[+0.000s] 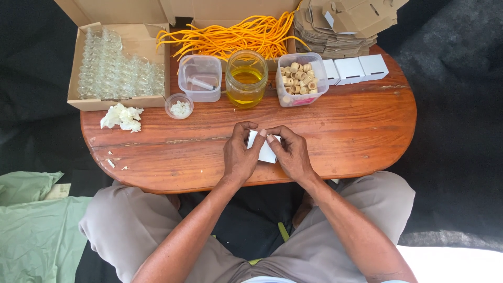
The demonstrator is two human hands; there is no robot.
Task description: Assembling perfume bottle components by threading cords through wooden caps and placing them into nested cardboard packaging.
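Both of my hands meet over the front middle of a low wooden table (361, 126). My left hand (240, 156) and my right hand (291, 153) together grip a small white cardboard box (266, 152), fingers curled around its sides and thumbs on its top edge. The box sits just above the tabletop, mostly covered by my fingers. Behind my hands stand a glass jar of yellow liquid (246, 79) and a clear tub of small cork stoppers (301, 80).
A cardboard box of small glass bottles (118, 65) sits back left, with orange cords (236, 34) piled behind the jar. A clear tub with a syringe (200, 78), a small round cup (179, 106), white scraps (122, 116), three white boxes (356, 68) and flat cardboard blanks (340, 26) surround them.
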